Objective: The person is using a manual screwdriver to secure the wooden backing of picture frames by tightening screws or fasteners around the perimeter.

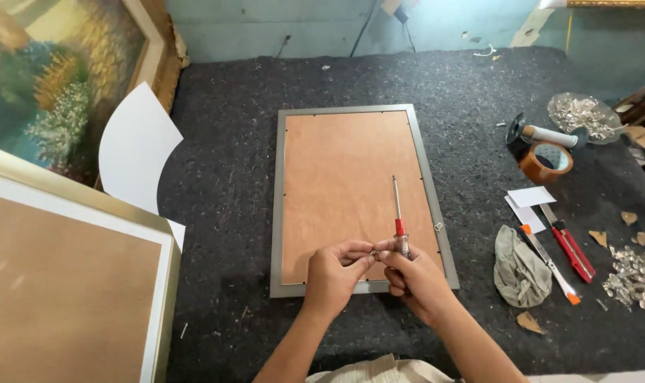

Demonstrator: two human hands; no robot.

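Free room and obstacles on the counter point(223, 177).
Open felt lies left of the frame point(358, 198); right of it, cloth point(521, 273), cutters point(570, 248) and tape roll point(546, 162) crowd the way.

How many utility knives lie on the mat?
2: a red utility knife and an orange-tipped utility knife, side by side right of the grey cloth. More may be hidden among the clutter.

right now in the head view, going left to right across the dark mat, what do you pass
white curved sheet → left hand → screwdriver in the right hand → grey rag → red box cutter → pile of small metal bits
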